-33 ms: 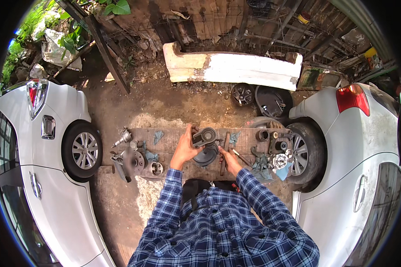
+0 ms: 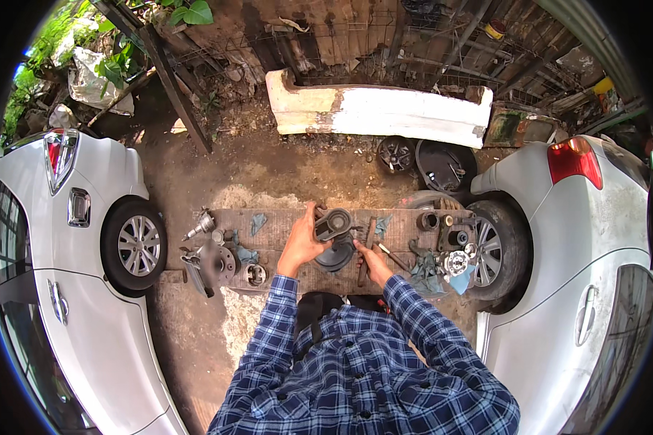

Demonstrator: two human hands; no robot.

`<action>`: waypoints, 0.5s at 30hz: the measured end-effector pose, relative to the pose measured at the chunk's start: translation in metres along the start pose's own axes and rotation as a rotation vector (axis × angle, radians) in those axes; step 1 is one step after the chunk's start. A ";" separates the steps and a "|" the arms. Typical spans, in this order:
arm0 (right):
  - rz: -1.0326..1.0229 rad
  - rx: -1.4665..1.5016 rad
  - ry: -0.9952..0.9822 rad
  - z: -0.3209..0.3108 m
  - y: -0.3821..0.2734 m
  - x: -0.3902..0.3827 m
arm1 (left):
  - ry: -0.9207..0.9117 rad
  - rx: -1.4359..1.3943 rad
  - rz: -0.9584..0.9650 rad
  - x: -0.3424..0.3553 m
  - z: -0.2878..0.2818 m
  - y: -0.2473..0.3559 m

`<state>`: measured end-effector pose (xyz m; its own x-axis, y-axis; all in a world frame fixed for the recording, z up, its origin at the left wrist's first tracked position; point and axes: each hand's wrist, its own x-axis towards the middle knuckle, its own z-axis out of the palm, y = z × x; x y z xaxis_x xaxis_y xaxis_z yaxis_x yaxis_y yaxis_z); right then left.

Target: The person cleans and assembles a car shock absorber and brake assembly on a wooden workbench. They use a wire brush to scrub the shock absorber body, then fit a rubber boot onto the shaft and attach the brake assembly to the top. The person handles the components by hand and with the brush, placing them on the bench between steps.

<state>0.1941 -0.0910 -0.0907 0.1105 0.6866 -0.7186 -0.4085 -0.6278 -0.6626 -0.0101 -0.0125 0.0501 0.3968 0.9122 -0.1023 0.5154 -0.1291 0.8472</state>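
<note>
Over the middle of a wooden plank bench (image 2: 290, 239), my left hand (image 2: 302, 245) is closed around a dark metal car part (image 2: 334, 224) with a round ringed end. Just below it is a round dark dish-like piece (image 2: 335, 256), partly covered by the part and my fingers. My right hand (image 2: 372, 262) is close to the right side of these pieces, its fingers curled; what they grip is hidden. Beside that hand, a rusty bar (image 2: 370, 235) lies lengthwise, and a thin tool with a pale end (image 2: 392, 255) slants away to the right.
Greasy metal parts (image 2: 228, 262) and blue rags (image 2: 257, 222) lie at the bench's left. More round parts (image 2: 457, 261) and a rag (image 2: 426, 275) crowd its right end. Silver cars stand at left (image 2: 94, 239) and right (image 2: 559, 239). Beyond lies a white bumper (image 2: 406, 112).
</note>
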 end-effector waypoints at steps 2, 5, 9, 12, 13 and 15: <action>0.114 -0.042 0.058 0.002 0.001 0.005 | 0.009 0.197 0.065 0.003 -0.004 0.015; 0.030 -0.088 0.092 0.004 -0.003 0.017 | 0.030 0.338 -0.019 0.012 -0.007 0.022; 0.108 -0.092 -0.071 0.005 -0.002 0.032 | 0.140 0.310 -0.152 -0.003 -0.008 0.007; 0.174 -0.022 -0.103 0.010 0.011 0.042 | 0.196 0.283 -0.168 -0.019 -0.015 -0.010; 0.190 -0.043 -0.084 0.013 0.015 0.046 | 0.232 0.269 -0.176 -0.023 -0.016 -0.014; 0.213 -0.079 -0.076 0.021 0.024 0.055 | 0.316 0.278 -0.229 -0.031 -0.019 -0.021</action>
<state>0.1711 -0.0606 -0.1415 -0.0401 0.5589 -0.8283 -0.3424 -0.7865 -0.5140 -0.0473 -0.0311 0.0453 0.0213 0.9973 -0.0703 0.7634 0.0292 0.6453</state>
